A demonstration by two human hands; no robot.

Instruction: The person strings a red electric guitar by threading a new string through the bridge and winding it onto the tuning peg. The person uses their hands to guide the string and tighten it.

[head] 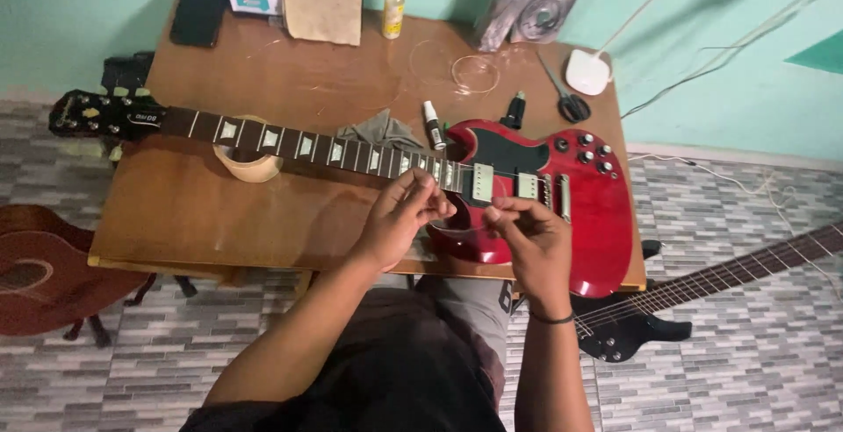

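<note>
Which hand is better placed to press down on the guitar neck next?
Probably the left hand: it sits by the red guitar where the neck joins the body. The right hand is over the body, pinching a thin string.

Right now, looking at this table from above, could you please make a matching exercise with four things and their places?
Things:
1. red electric guitar
2. scissors
3. small bottle
4. wooden neck rest

Places:
A. under the guitar's neck
B. at the table's far edge, beside a brown cloth
C. lying across the table, under both hands
D. next to the white round device

Pairs: 1-C, 2-D, 3-B, 4-A

The left hand and right hand pinch something thin over the guitar body.
</note>
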